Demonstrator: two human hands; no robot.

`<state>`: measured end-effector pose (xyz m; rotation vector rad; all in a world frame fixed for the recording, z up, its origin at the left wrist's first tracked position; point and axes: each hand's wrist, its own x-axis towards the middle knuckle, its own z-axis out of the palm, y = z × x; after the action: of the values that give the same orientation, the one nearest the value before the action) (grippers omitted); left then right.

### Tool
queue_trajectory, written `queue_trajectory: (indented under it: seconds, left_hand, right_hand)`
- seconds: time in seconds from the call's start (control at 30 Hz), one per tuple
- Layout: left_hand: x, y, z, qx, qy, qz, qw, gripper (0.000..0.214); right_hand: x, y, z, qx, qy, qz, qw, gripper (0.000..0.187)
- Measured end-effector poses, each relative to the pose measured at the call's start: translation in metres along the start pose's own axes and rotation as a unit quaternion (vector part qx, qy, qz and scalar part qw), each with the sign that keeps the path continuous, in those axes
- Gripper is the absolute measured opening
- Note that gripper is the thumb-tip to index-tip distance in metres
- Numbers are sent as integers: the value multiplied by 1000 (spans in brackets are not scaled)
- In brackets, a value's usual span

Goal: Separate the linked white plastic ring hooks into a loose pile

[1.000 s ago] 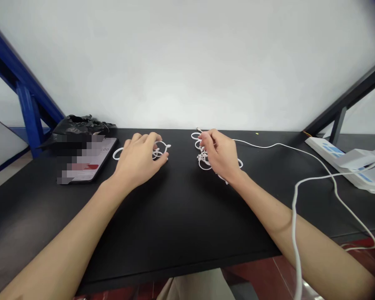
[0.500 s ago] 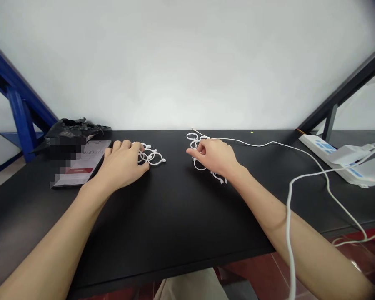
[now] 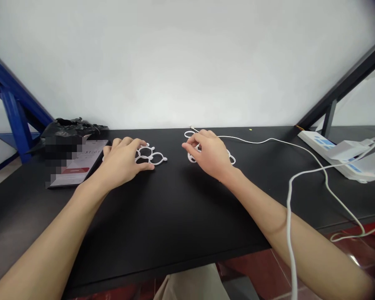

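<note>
Left hand (image 3: pixel 120 160): being held half open, nothing visibly gripped, thumb and fingers parted around left white rings (image 3: pixel 151 158), perhaps to steady them on the worktop (image 3: pixel 162 216).
Right hand (image 3: pixel 209 152): being held nearly pinched over right white rings (image 3: pixel 190 158); whether anything is being gripped cannot be told.

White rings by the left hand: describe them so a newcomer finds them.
On the black table, find the left hand beside the phone. Beside its thumb show clustered white rings with knobs. Unlike the second cluster at the right hand, these are nearer the phone.
</note>
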<state>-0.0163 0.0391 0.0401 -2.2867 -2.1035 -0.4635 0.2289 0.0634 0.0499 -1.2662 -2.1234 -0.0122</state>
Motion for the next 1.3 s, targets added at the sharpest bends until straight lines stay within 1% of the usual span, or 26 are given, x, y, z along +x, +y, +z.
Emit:
queue_trajectory:
  seconds: [0.1,0.23,0.3,0.4,0.5,0.67,0.8,0.9,1.07,1.23,1.3]
  left_hand:
    - [0,7,-2,-21,13,22,999,56]
    - [-4,22,-3,-83,43,117,989,55]
    - [-7,28,-2,-109,48,162,980,54]
    - [-10,35,-1,-130,45,191,972,41]
    - [-12,38,1,-136,31,193,971,33]
    - [-12,38,3,-153,24,190,970,33]
    - [-12,41,4,-167,25,181,969,30]
    - [-12,42,5,-170,33,186,967,32]
    - [-10,39,4,-164,35,170,971,42]
    - [-9,36,5,-138,34,144,979,30]
    - [-9,36,4,-137,42,142,979,26]
  right_hand:
    - [-4,-9,3,101,11,9,995,19]
    - [-9,-16,9,213,-13,-5,977,16]
    - [-11,-19,12,251,-22,-18,967,17]
    - [-14,-21,15,270,-24,-31,962,18]
    - [-15,-23,16,275,-17,-27,961,18]
    - [-16,-26,16,290,-8,-16,957,19]
    - [-17,-26,17,309,-24,-3,951,19]
    - [-17,-26,19,308,-33,7,951,19]
    - [-17,-25,19,287,-9,-7,958,18]
    - [-15,-24,17,279,-3,6,960,20]
    - [-13,-23,15,272,4,7,962,19]
